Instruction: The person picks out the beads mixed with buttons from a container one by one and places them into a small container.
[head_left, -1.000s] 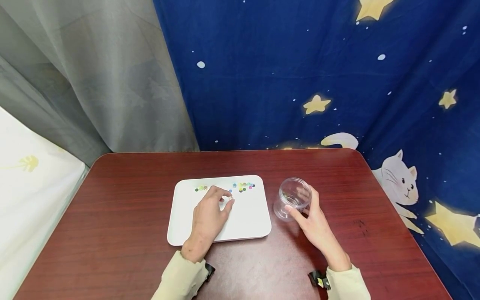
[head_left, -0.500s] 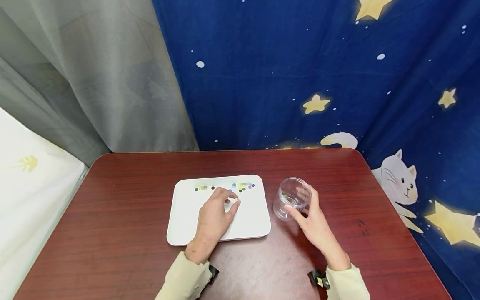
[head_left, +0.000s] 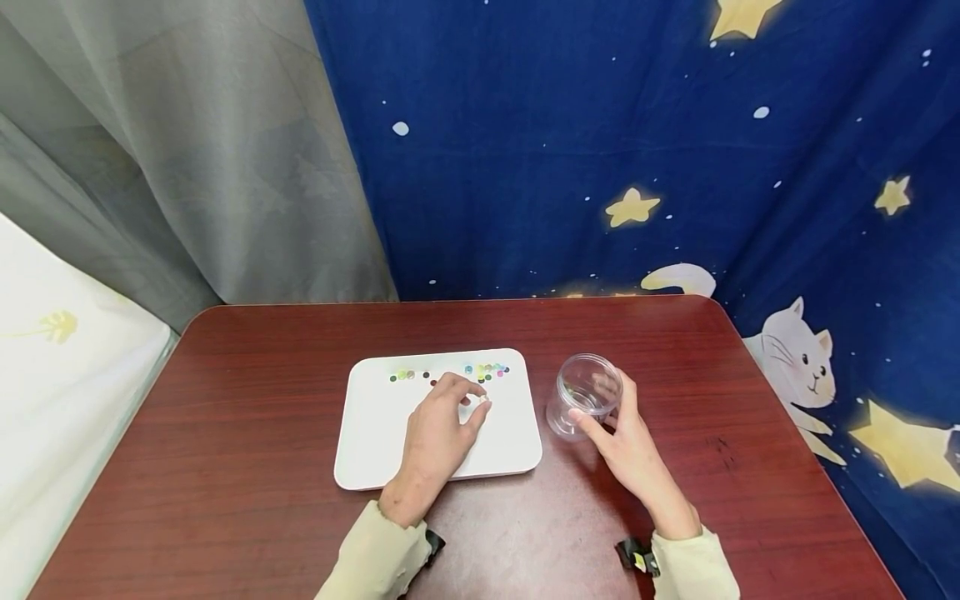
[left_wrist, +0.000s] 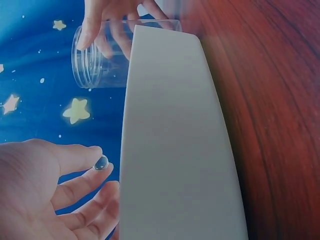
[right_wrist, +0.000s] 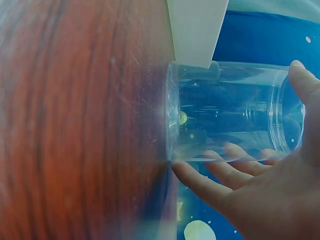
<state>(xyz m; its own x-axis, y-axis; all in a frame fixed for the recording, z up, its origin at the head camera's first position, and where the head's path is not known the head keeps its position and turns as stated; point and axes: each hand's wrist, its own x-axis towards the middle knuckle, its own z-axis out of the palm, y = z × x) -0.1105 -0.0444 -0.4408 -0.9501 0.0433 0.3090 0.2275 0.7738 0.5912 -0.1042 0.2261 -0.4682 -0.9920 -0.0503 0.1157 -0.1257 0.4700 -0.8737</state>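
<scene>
My left hand [head_left: 435, 433] is over the white tray [head_left: 367, 433], pinching a small clear glass bead [left_wrist: 101, 163] between thumb and index finger. In the left wrist view the bead looks rounded and shiny, above the tray's rim. My right hand [head_left: 636, 454] grips a clear, lidless jar [head_left: 564, 417] that stands upright on the table to the right of the tray. Thumb and fingers lie on opposite sides of the jar [right_wrist: 225, 100]. A small yellow-green spot [right_wrist: 183, 118] shows near its base. Several coloured beads [head_left: 491, 370] lie along the tray's far side.
More beads [head_left: 402, 375] sit at the tray's far left, with a dark one [head_left: 426, 375] beside them. The dark red wooden table [head_left: 255, 433] ends at a blue star-patterned curtain [head_left: 525, 167] and a grey curtain [head_left: 210, 167] behind.
My left hand has moved right across the tray with the pinched bead, uncovering dark beads behind it. My right hand and the jar have stayed in place.
</scene>
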